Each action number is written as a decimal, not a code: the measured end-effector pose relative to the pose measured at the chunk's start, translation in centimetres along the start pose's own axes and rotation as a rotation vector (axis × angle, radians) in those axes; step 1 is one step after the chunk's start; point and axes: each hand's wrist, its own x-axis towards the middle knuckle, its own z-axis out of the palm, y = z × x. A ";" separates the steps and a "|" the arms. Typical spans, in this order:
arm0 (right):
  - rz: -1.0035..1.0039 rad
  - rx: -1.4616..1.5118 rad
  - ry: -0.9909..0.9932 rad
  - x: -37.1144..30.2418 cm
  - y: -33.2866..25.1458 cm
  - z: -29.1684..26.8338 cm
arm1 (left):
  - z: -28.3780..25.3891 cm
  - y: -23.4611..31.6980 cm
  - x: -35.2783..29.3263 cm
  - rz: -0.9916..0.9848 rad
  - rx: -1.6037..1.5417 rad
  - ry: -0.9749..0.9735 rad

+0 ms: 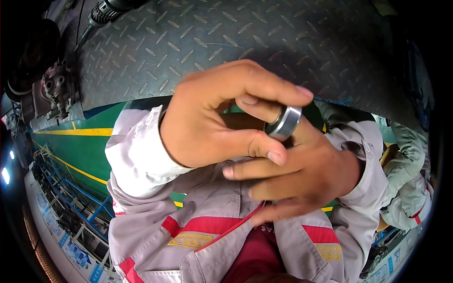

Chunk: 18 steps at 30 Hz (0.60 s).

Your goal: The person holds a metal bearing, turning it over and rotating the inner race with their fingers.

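A small ring-shaped bearing, with a shiny steel outside and a dark side face, is in front of my chest. It sits around the index finger of my right hand, whose fingertip comes out on the left side of it. The other fingers of that hand are spread and point left. My left hand arches over from the left, index finger above the bearing and thumb below it. Those two fingers are apart. Whether they touch the bearing I cannot tell.
Beyond my hands lies a dark tread-plate bench top. A splined metal shaft tool is at its far left, and a greasy cast-metal part sits at the left edge. Another person's sleeve shows at the right. A blue rack stands at lower left.
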 end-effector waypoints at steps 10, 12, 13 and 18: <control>-0.051 -0.606 0.064 -0.2 0.7 -0.8 | 1.9 1.2 0.6 -0.415 -0.551 0.274; -0.056 -0.610 0.059 -0.2 0.6 -0.8 | 1.5 1.0 0.5 -0.346 -0.584 0.245; -0.058 -0.612 0.056 -0.1 0.6 -0.8 | 1.3 0.8 0.4 -0.312 -0.604 0.229; -0.025 -0.586 0.073 -0.1 0.3 -0.6 | 1.5 0.5 0.5 -0.220 -0.331 0.132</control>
